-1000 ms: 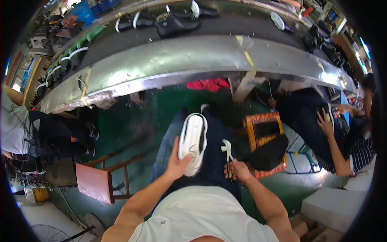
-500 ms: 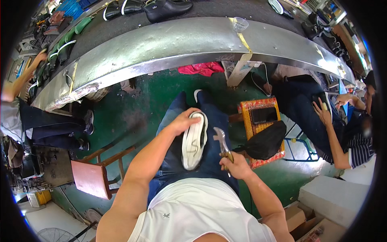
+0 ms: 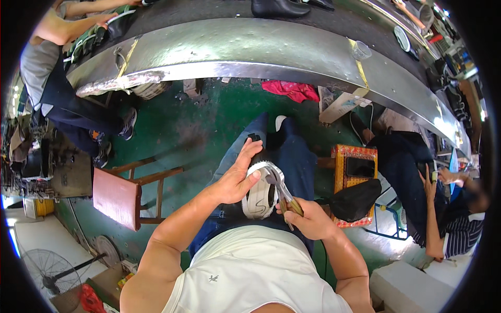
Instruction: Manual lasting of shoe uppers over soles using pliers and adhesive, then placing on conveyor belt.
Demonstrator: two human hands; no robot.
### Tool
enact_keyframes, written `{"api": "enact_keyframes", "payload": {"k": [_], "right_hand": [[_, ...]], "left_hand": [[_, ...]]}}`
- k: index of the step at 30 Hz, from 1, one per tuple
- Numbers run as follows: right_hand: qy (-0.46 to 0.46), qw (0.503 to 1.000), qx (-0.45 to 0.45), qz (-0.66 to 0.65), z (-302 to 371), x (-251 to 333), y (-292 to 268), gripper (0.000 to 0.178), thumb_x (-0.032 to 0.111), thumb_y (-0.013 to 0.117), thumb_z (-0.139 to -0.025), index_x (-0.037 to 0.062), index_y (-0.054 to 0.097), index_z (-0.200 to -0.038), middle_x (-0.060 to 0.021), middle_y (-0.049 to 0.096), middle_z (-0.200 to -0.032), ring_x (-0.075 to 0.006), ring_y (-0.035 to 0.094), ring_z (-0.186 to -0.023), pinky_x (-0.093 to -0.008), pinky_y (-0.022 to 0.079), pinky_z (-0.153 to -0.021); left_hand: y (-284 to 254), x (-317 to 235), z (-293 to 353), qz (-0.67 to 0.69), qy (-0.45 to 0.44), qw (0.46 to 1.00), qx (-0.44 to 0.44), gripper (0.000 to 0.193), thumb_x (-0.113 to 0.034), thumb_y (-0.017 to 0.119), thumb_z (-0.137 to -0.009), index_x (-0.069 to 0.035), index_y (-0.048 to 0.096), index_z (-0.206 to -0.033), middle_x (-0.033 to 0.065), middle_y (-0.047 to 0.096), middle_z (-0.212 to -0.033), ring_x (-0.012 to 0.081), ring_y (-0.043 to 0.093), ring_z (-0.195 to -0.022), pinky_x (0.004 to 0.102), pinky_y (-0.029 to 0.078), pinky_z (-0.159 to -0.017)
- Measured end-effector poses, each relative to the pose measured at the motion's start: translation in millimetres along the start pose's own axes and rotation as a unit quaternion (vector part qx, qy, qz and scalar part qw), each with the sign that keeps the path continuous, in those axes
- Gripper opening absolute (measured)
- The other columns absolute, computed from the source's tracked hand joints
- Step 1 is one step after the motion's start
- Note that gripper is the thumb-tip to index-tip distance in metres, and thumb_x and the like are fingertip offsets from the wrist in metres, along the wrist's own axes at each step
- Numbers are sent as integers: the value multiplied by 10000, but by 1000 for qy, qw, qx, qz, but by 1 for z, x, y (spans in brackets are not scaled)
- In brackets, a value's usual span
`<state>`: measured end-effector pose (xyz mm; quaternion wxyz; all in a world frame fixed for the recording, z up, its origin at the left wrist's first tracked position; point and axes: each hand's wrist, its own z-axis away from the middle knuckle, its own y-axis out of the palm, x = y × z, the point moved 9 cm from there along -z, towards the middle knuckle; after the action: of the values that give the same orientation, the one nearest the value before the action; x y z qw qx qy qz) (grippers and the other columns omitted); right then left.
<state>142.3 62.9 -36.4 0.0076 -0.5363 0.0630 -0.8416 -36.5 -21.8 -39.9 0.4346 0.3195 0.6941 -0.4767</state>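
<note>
A white shoe [image 3: 255, 203] is propped on my lap, between my thighs. My left hand [image 3: 236, 180] grips its far end, fingers stretched along the side and thumb pressed on its rim. Something black [image 3: 254, 137] shows just past those fingertips; what it is I cannot make out. My right hand [image 3: 310, 219] is closed round the handles of metal lasting pliers [image 3: 280, 189]. The curved head of the pliers lies against the rim of the shoe, close to my left thumb. Whether the jaws bite the material I cannot tell.
A metal-edged conveyor bench [image 3: 209, 44] with black shoes runs across the front. A wooden stool [image 3: 117, 198] stands left; an orange-patterned stool [image 3: 340, 180] on the right carries a phone [image 3: 360, 167] and black cloth [image 3: 356, 201]. One person stands left, another sits right.
The pliers have moved left and up onto the shoe's rim. The shoe has tipped, and my left hand has shifted its hold along its side. The whole view has turned slightly.
</note>
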Motion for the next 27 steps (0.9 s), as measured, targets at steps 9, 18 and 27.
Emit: {"api": "enact_keyframes", "payload": {"k": [9, 18, 27], "right_hand": [[-13, 991, -45, 123, -39, -27, -2, 215, 189, 615, -997, -10, 607, -1076, -94, 664, -763, -225, 655, -665, -336, 518, -634], [-112, 936, -170, 288, -14, -19, 12, 305, 70, 626, -949, -32, 519, -1216, -276, 630, -1023, -428, 666, -927, -484, 539, -787], [-25, 974, -53, 218, -9, -5, -1, 200, 114, 577, -974, -28, 550, -1112, -201, 678, -970, -347, 693, -860, -425, 556, -753]], "left_hand": [[-10, 32, 7, 35, -34, 998, -39, 511, -186, 567, -1026, -24, 416, -1487, 178, 435, -1543, 360, 258, -1536, 451, 210, -1243], [-8, 28, 4, 47, -50, 998, 2, 550, -141, 615, -998, -43, 430, -1507, 169, 438, -1560, 328, 291, -1528, 433, 225, -1240], [-1, 40, -2, 95, -105, 982, -123, 461, -55, 633, -954, -8, 555, -1405, 153, 544, -1472, 264, 412, -1461, 373, 291, -1204]]}}
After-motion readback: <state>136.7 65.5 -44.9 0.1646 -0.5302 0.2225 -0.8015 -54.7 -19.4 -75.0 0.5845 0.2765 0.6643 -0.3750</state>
